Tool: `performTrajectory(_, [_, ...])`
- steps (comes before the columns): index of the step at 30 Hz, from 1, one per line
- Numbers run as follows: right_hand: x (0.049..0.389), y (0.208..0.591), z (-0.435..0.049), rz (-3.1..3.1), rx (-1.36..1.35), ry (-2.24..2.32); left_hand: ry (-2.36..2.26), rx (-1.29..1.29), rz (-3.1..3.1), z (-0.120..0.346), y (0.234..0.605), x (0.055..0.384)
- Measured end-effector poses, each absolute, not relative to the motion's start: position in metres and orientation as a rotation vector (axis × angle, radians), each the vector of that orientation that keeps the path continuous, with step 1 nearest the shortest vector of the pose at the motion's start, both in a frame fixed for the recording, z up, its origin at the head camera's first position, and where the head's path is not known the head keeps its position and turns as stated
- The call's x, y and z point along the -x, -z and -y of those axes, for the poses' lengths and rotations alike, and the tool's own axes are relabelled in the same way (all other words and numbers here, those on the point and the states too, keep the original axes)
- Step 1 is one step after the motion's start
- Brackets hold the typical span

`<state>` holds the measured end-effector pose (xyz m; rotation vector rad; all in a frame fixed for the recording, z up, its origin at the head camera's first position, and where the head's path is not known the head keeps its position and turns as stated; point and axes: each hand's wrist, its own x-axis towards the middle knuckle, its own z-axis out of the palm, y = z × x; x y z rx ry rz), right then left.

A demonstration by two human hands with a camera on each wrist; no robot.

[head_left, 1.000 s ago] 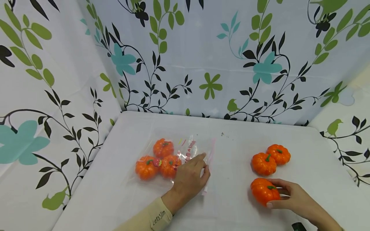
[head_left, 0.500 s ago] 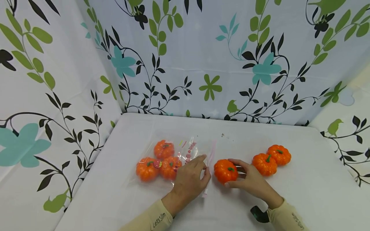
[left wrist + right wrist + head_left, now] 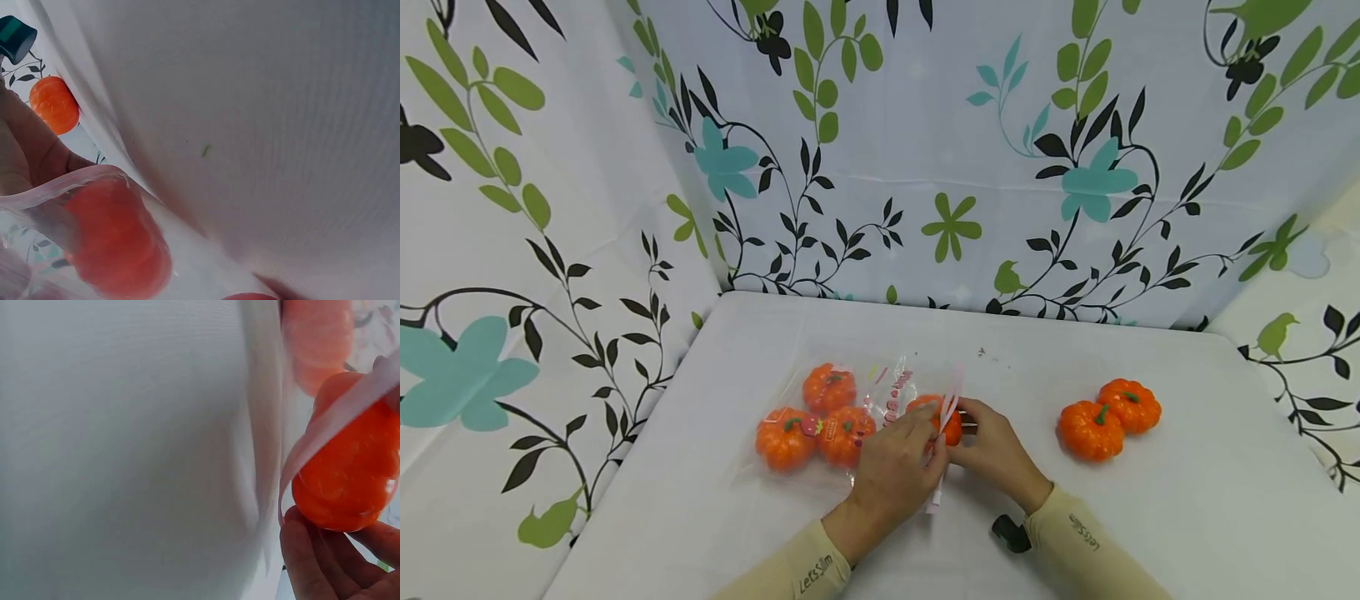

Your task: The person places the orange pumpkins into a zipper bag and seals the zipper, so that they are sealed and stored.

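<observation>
A clear zip bag [image 3: 880, 377] with red print lies on the table, three small orange toy pumpkins [image 3: 784, 439] inside it. My left hand [image 3: 889, 468] lies across the bag and pinches its open edge. Fingers of my right hand [image 3: 1000, 457] grip another orange pumpkin [image 3: 953, 428] at the bag's mouth. The right wrist view has the bag's pale strip [image 3: 331, 424] crossing in front of this pumpkin [image 3: 356, 472]. Through the plastic, the left wrist view shows the pumpkin [image 3: 119, 240] reaching inside the bag.
Two more orange pumpkins [image 3: 1091, 431] sit together on the right of the white table [image 3: 1210, 500]. A dark wrist device [image 3: 1011, 533] shows beside the right sleeve. Leaf-patterned cloth [image 3: 850, 192] stands behind and at both sides.
My right hand has carried the pumpkin leftward from the table's right side into the bag's mouth. My left hand has stayed at the bag's edge.
</observation>
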<state>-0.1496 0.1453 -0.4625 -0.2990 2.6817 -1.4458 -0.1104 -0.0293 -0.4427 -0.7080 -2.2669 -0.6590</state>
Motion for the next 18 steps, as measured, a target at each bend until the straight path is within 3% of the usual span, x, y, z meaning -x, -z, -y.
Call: performTrajectory(18, [0.170, 0.472, -0.115, -2.739, 0.650, 1.494, 0.651, 0.798, 2.177, 0.031, 0.444, 0.110])
